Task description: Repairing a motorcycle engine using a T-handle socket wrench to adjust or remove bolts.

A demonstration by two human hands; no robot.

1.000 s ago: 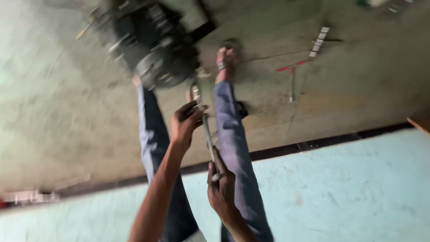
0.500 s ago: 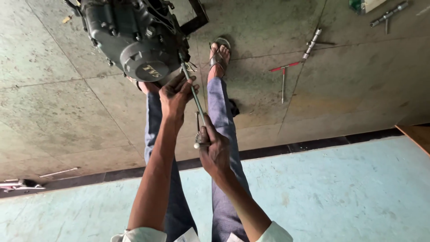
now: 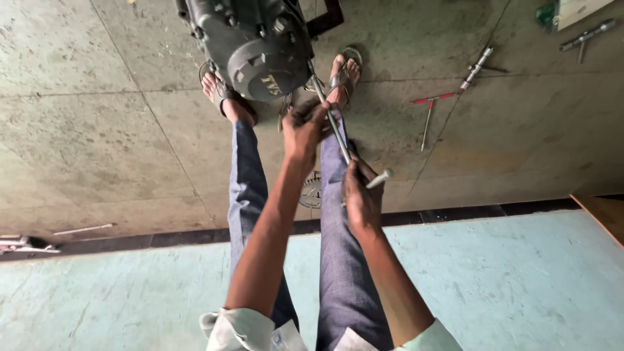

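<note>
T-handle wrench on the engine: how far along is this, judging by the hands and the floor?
Done: nothing loosened is visibly set aside.

In hand: the left hand steadies the T-handle wrench shaft near the dark engine; the right hand grips its crossbar end.

Left: the wrench tip at the engine is hidden, so seating is unclear. A red-handled T-wrench and a socket wrench lie unused on the concrete floor.

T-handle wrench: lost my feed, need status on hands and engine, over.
Left hand steadies T-handle wrench shaft near engine. Right hand grips the handle end. Nothing in the way.
</note>
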